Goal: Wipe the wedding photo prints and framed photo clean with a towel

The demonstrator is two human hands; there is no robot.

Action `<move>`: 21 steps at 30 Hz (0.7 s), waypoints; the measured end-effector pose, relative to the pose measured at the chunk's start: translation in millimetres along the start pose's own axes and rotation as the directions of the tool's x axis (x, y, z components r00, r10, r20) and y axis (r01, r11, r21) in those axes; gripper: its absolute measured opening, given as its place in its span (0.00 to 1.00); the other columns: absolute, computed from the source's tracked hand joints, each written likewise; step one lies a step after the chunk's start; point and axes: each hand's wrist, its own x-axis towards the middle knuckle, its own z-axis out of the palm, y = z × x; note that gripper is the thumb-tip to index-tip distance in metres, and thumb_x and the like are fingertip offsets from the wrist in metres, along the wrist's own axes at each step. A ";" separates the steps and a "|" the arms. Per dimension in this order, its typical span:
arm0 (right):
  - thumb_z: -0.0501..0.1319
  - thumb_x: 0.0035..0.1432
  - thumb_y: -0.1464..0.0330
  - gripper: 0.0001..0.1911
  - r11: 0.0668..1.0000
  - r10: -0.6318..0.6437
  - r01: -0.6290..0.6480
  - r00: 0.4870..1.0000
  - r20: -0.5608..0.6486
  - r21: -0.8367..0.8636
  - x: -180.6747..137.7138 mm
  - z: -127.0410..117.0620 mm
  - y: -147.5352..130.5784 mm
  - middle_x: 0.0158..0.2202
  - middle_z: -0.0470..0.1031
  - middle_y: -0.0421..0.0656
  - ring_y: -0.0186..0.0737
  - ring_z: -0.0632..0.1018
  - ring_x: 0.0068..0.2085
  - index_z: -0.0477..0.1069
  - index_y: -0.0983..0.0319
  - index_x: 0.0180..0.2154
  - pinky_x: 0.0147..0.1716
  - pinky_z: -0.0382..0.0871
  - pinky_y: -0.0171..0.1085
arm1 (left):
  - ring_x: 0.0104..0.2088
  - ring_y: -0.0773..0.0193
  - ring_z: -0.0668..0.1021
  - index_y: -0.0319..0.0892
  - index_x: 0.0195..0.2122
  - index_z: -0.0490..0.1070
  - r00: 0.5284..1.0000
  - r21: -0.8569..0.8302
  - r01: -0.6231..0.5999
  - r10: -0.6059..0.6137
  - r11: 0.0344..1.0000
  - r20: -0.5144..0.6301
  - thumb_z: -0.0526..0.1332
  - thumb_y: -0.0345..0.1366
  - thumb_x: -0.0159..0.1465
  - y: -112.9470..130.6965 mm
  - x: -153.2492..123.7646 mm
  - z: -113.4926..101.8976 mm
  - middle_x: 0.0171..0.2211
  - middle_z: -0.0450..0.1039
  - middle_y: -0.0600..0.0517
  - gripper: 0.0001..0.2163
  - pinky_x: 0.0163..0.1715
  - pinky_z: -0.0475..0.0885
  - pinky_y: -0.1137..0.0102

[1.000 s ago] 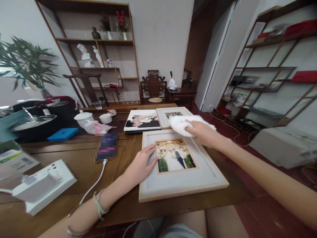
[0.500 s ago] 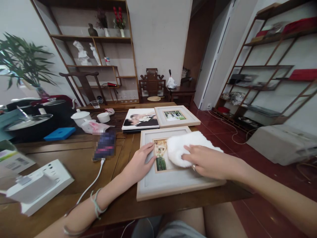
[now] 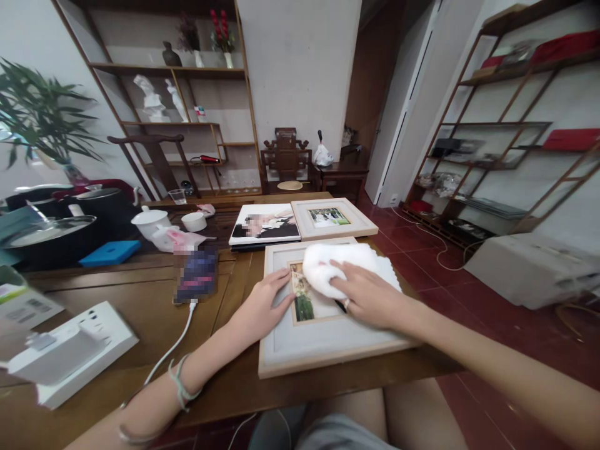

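On the near right part of the wooden table (image 3: 140, 312) lies a large picture frame (image 3: 323, 340), flat and face up, and both our hands are on it. Our right hand (image 3: 368, 297) presses a white fluffy cloth (image 3: 335, 265) onto the upper part of the photo, fingers spread over the cloth's near edge and curled lightly onto it. Our left hand (image 3: 265, 306) rests flat on the frame's left mat, fingers extended and holding nothing, their tips just touching the photo's left edge. Beyond the frame lie a smaller frame (image 3: 332, 219) and, just to its left, a photo album (image 3: 265, 226). A phone (image 3: 195, 275) lies left of the large frame with a white cable (image 3: 173, 350) plugged in, and a white power strip (image 3: 75, 353) sits well apart at the table's left.
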 end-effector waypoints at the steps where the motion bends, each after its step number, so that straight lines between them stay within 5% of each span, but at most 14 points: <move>1: 0.54 0.49 0.79 0.23 0.999 0.009 -0.010 0.999 -0.031 -0.033 10.4 3.0 9.1 0.60 0.60 0.58 0.53 0.59 0.62 0.67 0.67 0.50 0.58 0.53 0.50 | 0.56 0.53 0.70 0.38 0.52 0.69 1.000 -0.003 0.002 -0.002 1.000 -0.001 0.57 0.39 0.62 -0.1 0.2 -0.4 0.56 0.68 0.42 0.18 0.57 0.64 0.58; 9: 0.52 0.49 0.80 0.23 0.998 -0.026 0.025 1.000 -0.012 -0.052 47.1 7.2 24.7 0.57 0.65 0.54 0.57 0.56 0.62 0.68 0.65 0.49 0.56 0.50 0.56 | 0.55 0.54 0.72 0.38 0.51 0.70 1.000 -0.024 0.009 -0.009 1.000 -0.003 0.56 0.38 0.62 2.2 1.7 -3.9 0.54 0.70 0.42 0.17 0.56 0.65 0.58; 13: 0.50 0.51 0.79 0.21 0.996 -0.091 0.089 0.990 0.112 0.024 14.9 -11.6 7.3 0.49 0.72 0.54 0.54 0.62 0.59 0.68 0.65 0.47 0.54 0.56 0.52 | 0.55 0.53 0.71 0.38 0.51 0.70 1.000 -0.012 -0.008 0.008 1.000 -0.015 0.56 0.38 0.62 1.2 0.9 -1.6 0.55 0.69 0.42 0.17 0.56 0.65 0.58; 18: 0.50 0.50 0.77 0.19 0.966 -0.089 -0.011 0.926 0.367 0.260 -40.7 -49.4 -24.0 0.56 0.65 0.53 0.55 0.68 0.55 0.70 0.61 0.43 0.48 0.64 0.51 | 0.55 0.53 0.71 0.37 0.52 0.69 1.000 -0.012 -0.003 0.002 1.000 -0.009 0.55 0.37 0.62 2.4 -0.3 -1.6 0.55 0.69 0.41 0.17 0.56 0.65 0.58; 21: 0.51 0.47 0.78 0.20 0.942 -0.104 -0.030 0.921 0.375 0.333 -58.2 -55.9 -38.5 0.58 0.63 0.50 0.51 0.62 0.60 0.70 0.59 0.41 0.52 0.61 0.49 | 0.55 0.54 0.71 0.38 0.51 0.69 1.000 -0.014 -0.007 0.007 1.000 -0.017 0.55 0.36 0.63 3.6 -0.4 -2.5 0.54 0.69 0.42 0.17 0.56 0.65 0.58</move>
